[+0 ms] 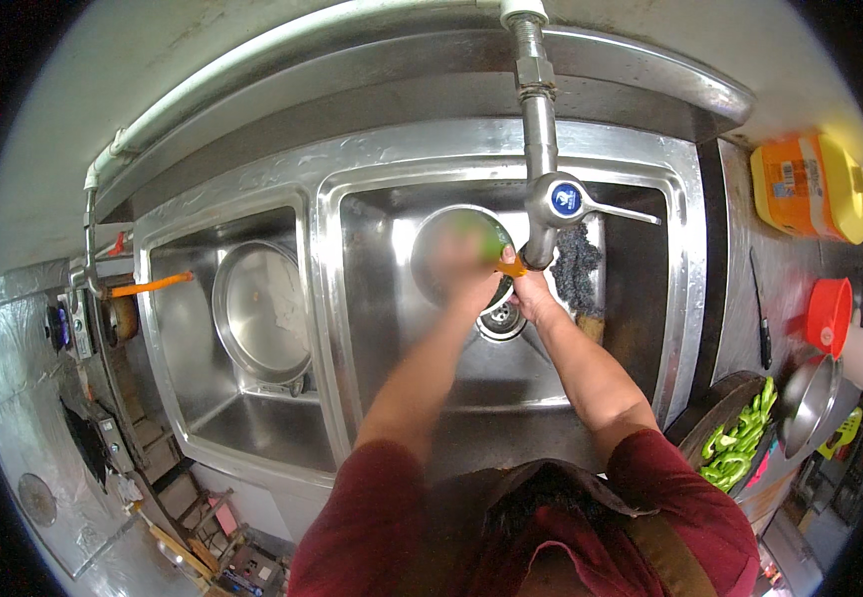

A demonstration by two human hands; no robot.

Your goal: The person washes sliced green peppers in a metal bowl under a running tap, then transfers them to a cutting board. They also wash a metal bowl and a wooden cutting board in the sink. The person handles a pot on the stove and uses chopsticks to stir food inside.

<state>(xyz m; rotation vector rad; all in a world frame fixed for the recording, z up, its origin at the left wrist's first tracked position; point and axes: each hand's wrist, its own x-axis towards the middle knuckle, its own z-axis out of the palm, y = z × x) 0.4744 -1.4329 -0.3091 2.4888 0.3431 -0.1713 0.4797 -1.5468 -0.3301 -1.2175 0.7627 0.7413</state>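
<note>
A round bowl [421, 250] is in the right-hand basin of a stainless steel sink [596, 384], below the faucet [543, 201]. My left hand [469, 272] reaches over the bowl, but its fingers are blurred, so its grip is unclear. Beside those fingers shows something green [485, 237], too smeared to identify. At the bowl's right edge, my right hand [530, 289] grips the rim with the thumb on top. An orange tube [511, 268] hangs from the faucet's mouth, close by both hands. The drain [502, 319] lies just in front of the bowl.
Left basin: a large round metal pan [252, 313]. Dark scouring mesh [578, 257] lies right of the faucet. On the right counter are a knife [764, 328], green pepper strips [737, 444] on a round board [708, 418], a red container [829, 317] and a yellow jug [812, 186].
</note>
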